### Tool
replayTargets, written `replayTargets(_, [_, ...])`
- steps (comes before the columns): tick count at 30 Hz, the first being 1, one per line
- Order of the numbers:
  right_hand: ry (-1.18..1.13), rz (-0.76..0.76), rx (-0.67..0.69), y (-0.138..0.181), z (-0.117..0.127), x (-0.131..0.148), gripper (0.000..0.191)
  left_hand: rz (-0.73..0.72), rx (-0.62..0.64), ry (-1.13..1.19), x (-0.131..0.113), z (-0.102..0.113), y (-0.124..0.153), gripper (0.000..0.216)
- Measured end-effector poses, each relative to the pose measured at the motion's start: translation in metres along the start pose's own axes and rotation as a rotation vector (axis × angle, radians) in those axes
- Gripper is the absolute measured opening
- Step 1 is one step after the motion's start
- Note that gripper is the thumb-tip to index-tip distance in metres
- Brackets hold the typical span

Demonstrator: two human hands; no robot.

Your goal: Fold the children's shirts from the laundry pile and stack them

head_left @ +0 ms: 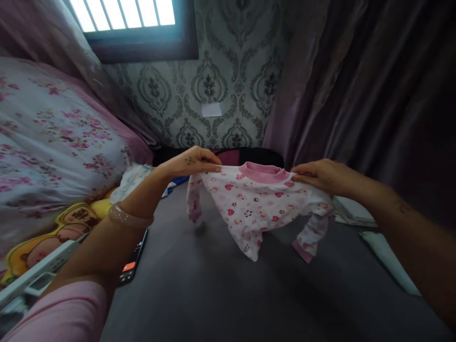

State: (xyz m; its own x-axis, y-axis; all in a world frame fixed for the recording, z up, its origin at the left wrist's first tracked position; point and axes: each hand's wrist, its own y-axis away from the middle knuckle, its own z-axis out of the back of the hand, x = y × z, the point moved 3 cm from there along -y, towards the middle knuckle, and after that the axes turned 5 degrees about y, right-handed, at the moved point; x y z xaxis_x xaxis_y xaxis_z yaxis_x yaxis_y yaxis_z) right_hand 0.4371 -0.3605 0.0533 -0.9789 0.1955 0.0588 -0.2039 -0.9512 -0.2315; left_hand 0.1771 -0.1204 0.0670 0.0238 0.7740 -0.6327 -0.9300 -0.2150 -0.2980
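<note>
A small white baby shirt (pixel 249 209) with pink hearts and flowers and a pink collar hangs between my two hands, above a grey surface (pixel 213 294). My left hand (pixel 194 160) pinches its shoulder on the left side of the collar. On the other shoulder, my right hand (pixel 322 175) grips the cloth close to the collar with thumb and fingers closed. Both sleeves dangle, the right one ending in a pink cuff. The shirt's lower hem is bunched to a point near the grey surface. A pale bangle circles my left wrist.
Beside my left forearm lies a phone (pixel 133 261), partly hidden. Further left are a yellow cartoon cushion (pixel 67 228), a white rack-like item (pixel 39 268) and floral bedding (pixel 64 128). Folded pale cloth (pixel 390 259) lies at right, partly behind my right arm. Dark curtains (pixel 342 85) hang behind.
</note>
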Motion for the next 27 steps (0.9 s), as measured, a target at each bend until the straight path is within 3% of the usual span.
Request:
replayTargets(4, [-0.080, -0.037, -0.142, -0.011, 0.002, 0.002, 0.035, -0.021, -0.133, -0.024, 0.004, 0.005, -0.015, 0.029])
replayTargets(7, [-0.275, -0.111, -0.258, -0.017, 0.005, 0.002, 0.037, -0.028, -0.322, -0.022, 0.005, 0.010, -0.024, 0.028])
replayTargets(10, [-0.554, -0.124, -0.159, -0.011, 0.016, 0.006, 0.038, -0.050, -0.460, 0.096, 0.000, 0.019, -0.019, 0.029])
replayTargets(13, [-0.762, -0.105, 0.007, -0.004, 0.033, 0.012, 0.041, -0.043, -0.427, 0.257, -0.003, 0.027, -0.012, 0.029])
replayTargets(16, [-0.633, -0.177, -0.083, -0.010, 0.044, 0.010, 0.039, 0.031, -0.349, 0.233, -0.001, 0.026, -0.017, 0.027])
replayTargets(18, [-0.493, -0.178, -0.149, -0.019, 0.044, 0.009, 0.039, 0.032, -0.424, 0.209, 0.001, 0.025, -0.025, 0.027])
replayTargets(20, [-0.474, -0.125, -0.125, -0.027, 0.039, 0.010, 0.041, 0.006, -0.468, 0.230, 0.005, 0.021, -0.033, 0.029])
replayTargets(22, [-0.494, -0.082, -0.067, -0.032, 0.032, 0.010, 0.044, 0.019, -0.405, 0.205, 0.009, 0.014, -0.040, 0.026])
replayTargets(27, [-0.460, -0.112, -0.112, -0.035, 0.019, -0.001, 0.045, 0.047, -0.421, 0.156, 0.009, 0.001, -0.042, 0.025])
